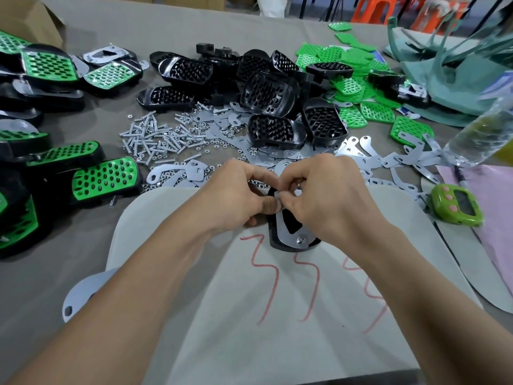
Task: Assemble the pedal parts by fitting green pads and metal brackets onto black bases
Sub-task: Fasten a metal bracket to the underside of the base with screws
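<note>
A: Pedal base (280, 243) is lying bottom-up on the white sheet (277, 315) at the table's near edge, with a bracket (288, 240) sitting on it. What step is this looking like?

B: Fastening, I'd judge. One screw or nut (299, 240) is already showing at the bracket's near end, and both hands are working at the far end.

A: How are the hands sitting?

B: Left hand (236, 195) is curled, thumb and forefinger pinching the bracket's top edge. Right hand (319, 198) is curled too, fingertips closing on something small there.

A: Next move?

B: Probably seating that fastener through the far hole while holding the bracket lined up.

A: Anything you're missing?

B: The far hole and whatever the right fingers are gripping are hiding behind the knuckles. Whether a green pad is fitted underneath, I cannot tell.
</note>
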Available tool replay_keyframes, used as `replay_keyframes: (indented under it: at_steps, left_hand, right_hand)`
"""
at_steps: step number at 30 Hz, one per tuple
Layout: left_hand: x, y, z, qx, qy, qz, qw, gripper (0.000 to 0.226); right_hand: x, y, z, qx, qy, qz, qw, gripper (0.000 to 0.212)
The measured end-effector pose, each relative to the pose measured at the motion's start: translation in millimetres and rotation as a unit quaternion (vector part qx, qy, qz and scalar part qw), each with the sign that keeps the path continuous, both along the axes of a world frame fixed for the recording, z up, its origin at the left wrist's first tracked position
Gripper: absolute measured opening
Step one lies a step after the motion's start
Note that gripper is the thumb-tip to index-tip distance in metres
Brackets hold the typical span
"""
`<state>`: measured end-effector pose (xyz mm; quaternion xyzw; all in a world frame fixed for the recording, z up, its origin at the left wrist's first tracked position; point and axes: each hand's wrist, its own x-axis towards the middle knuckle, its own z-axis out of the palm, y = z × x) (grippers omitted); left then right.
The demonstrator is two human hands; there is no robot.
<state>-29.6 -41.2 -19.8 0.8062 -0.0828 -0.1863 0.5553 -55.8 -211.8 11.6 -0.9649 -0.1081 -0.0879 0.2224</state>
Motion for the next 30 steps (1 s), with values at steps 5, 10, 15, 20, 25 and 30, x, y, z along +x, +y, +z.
replay_keyframes:
  at_steps: [5, 10, 15, 20, 25, 30]
  left_hand:
    - [-2, 1, 2, -0.010, 0.002, -0.001, 1.000, 0.019]
    - [-2, 1, 1, 0.007, -0.020, -0.005, 1.000, 0.027]
    - [-1, 0, 0, -0.015, -0.002, 0.000, 1.000, 0.029]
    - [-1, 1, 0, -0.008, -0.008, -0.003, 1.000, 0.022]
    - [0, 1, 0, 0.009, -0.037, -0.012, 0.999, 0.024]
    - [0, 2, 0, 0.009, -0.037, -0.011, 0.999, 0.023]
  right_hand:
    - [-1, 9, 5, -0.088, -0.006, 0.018, 0.996, 0.005]
    - [-4, 15, 8, -0.116, 0.013, 0.042, 0.992, 0.015]
    - [-1, 10, 8, -0.129, 0.000, 0.066, 0.990, 0.013]
    - [1, -4, 6, 0.054, 0.036, 0.021, 0.998, 0.014]
    - [5, -6, 5, 0.099, 0.083, -0.004, 0.992, 0.021]
    - [12, -4, 8, 0.056, 0.088, 0.010, 0.995, 0.020]
